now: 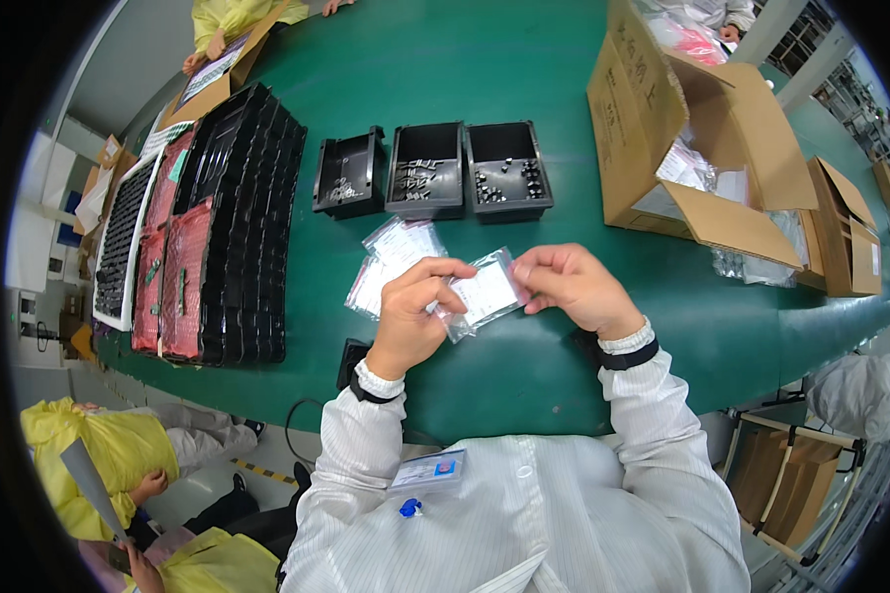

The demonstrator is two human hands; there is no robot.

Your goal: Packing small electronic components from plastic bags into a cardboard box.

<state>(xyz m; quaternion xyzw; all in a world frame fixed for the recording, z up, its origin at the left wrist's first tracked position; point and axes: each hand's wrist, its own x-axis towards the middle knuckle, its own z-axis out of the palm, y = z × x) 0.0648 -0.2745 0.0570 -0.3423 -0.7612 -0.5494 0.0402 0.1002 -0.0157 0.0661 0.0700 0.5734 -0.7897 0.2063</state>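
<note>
Between my two hands is a small clear plastic bag [487, 293] with a white printed slip in it. My left hand [415, 308] pinches its left end, and my right hand [576, 285] grips the upper right edge between thumb and fingers. Just beyond my left hand, several similar plastic bags with white slips [398, 247] lie in an overlapping pile on the green table. Farther off stand three black bins: the left bin [350, 203] and middle bin [425, 209] hold small metal parts, and the right bin [510, 211] holds small dark parts.
Stacked black trays [252, 198] stand at left beside red bubble wrap bags [183, 282]. An open cardboard box [633, 128] with plastic bags inside is at right, a smaller carton [848, 232] beyond it. People in yellow work at the far left and stand at lower left.
</note>
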